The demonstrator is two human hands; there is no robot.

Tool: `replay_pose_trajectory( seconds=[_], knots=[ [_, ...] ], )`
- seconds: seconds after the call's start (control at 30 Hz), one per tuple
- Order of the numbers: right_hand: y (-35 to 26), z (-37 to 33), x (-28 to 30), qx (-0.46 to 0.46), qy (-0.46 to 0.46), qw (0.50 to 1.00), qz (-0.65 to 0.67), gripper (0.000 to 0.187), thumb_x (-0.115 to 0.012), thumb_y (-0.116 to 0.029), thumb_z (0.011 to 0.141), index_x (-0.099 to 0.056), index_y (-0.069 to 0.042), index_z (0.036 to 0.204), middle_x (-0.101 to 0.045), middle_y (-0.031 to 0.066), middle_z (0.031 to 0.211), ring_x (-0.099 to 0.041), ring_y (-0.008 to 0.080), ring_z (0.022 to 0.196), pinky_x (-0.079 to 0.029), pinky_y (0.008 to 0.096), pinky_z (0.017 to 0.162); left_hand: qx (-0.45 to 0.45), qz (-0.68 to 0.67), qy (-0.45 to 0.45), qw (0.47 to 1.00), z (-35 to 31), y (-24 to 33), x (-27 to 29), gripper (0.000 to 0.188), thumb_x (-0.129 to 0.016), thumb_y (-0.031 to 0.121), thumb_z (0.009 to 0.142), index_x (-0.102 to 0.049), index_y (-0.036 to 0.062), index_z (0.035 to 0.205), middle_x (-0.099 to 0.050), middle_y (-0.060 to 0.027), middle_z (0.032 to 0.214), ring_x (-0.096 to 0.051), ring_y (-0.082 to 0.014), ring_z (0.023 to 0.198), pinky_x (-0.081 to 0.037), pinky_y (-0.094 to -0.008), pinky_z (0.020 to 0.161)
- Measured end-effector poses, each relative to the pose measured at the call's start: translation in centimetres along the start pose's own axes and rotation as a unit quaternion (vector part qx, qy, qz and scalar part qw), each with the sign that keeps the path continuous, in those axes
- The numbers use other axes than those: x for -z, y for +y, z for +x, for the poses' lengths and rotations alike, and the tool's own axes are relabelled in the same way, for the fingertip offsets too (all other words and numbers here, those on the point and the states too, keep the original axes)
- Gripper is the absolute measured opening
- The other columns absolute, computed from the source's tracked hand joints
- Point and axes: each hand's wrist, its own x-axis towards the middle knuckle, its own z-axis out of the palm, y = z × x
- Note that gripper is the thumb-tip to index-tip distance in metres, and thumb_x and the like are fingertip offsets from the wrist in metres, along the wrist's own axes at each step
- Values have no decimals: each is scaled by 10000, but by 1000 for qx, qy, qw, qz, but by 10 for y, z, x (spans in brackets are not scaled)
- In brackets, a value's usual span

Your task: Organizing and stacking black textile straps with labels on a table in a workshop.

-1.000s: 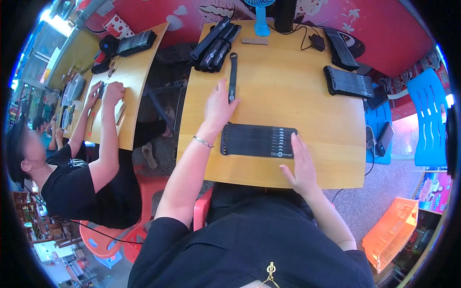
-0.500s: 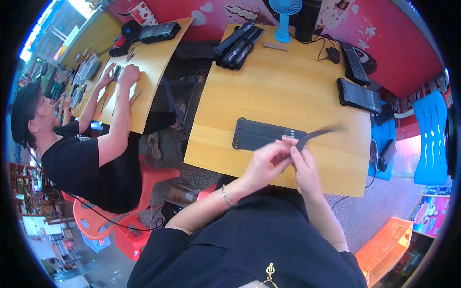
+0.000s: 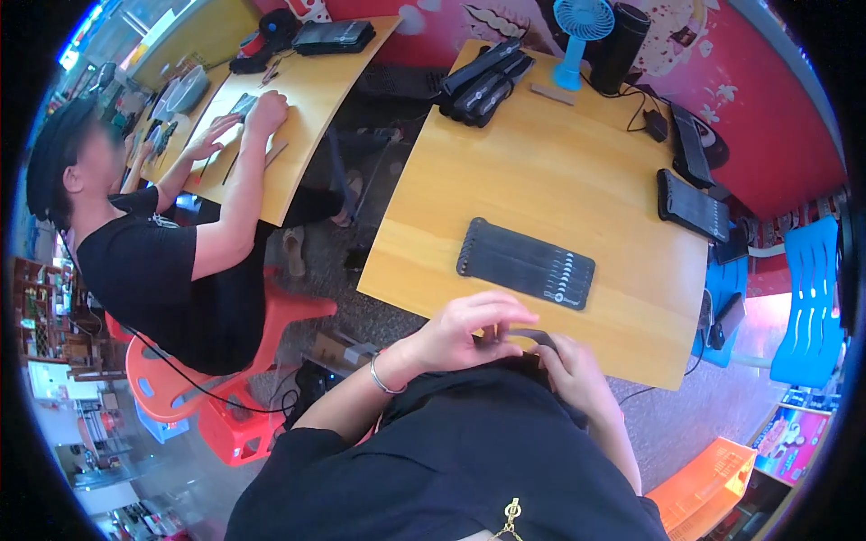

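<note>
A dark, flexible strip [image 3: 536, 337] spans between my two hands, low in front of my body at the table's near edge. My left hand [image 3: 465, 330], with a silver bangle on its wrist, curls its thumb and fingers around one end. The other end sits in the closed fingers of my right hand [image 3: 577, 371], partly hidden there. Just beyond my hands, a flat row of black straps [image 3: 523, 261] with rounded ends lies side by side on the wooden table [image 3: 433, 234]. Pale marks run across the row's right end.
Bundles of black straps [image 3: 485, 86] lie at the table's far left. A blue fan [image 3: 582, 27] and a black cylinder [image 3: 621, 45] stand at the back. More black stacks [image 3: 693, 206] line the right edge. At left, a person in black [image 3: 153, 243] works at another table.
Both hands have drawn back toward my body and lower with the strip, uncovering the right end of the strap row. The view has shifted slightly.
</note>
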Motion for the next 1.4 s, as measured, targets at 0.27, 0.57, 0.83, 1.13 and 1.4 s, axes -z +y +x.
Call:
replay_pose_trajectory(
  seconds=[0.27, 0.57, 0.83, 1.13, 1.4],
  knots=[
    [13, -15, 4, -152, 42, 976, 150, 77, -531, -63, 930, -553, 7, 954, -557, 35, 706, -566, 99, 546, -450, 234, 495, 134, -119, 137, 974, -24, -22, 7, 177, -553, -93, 875, -662, -36, 1004, -585, -92, 921, -660, -142, 757, -548, -225, 646],
    [57, -4, 1, -22, 166, 974, 153, 161, -583, 9, 882, -670, 12, 1018, -565, 40, 850, -601, 94, 721, -489, 207, 627, 254, -134, 212, 934, -36, -56, 14, 147, -604, 5, 896, -668, -23, 1025, -643, -62, 888, -667, -114, 778, -526, -202, 641],
    [66, 6, 7, -117, 215, 938, 244, 134, -661, 6, 830, -602, -25, 946, -636, 5, 869, -600, 59, 770, -477, 201, 695, 318, -88, 265, 906, -20, -64, 19, 136, -661, -3, 848, -675, -18, 982, -670, -40, 784, -639, -79, 706, -514, -207, 632],
    [70, 13, 10, -92, 217, 921, 311, 188, -632, -18, 877, -601, -4, 1062, -646, 31, 857, -632, 83, 757, -516, 213, 685, 278, -110, 292, 909, -14, -74, 21, 136, -626, -35, 866, -648, -43, 1000, -686, -82, 881, -652, -106, 786, -547, -220, 704],
    [70, 14, 11, -87, 239, 917, 307, 157, -612, -20, 892, -579, -14, 1045, -632, 28, 850, -627, 84, 740, -515, 212, 664, 298, -119, 305, 897, -11, -77, 19, 125, -611, -44, 870, -650, -34, 988, -682, -68, 879, -647, -97, 776, -543, -214, 702]
  ],
)
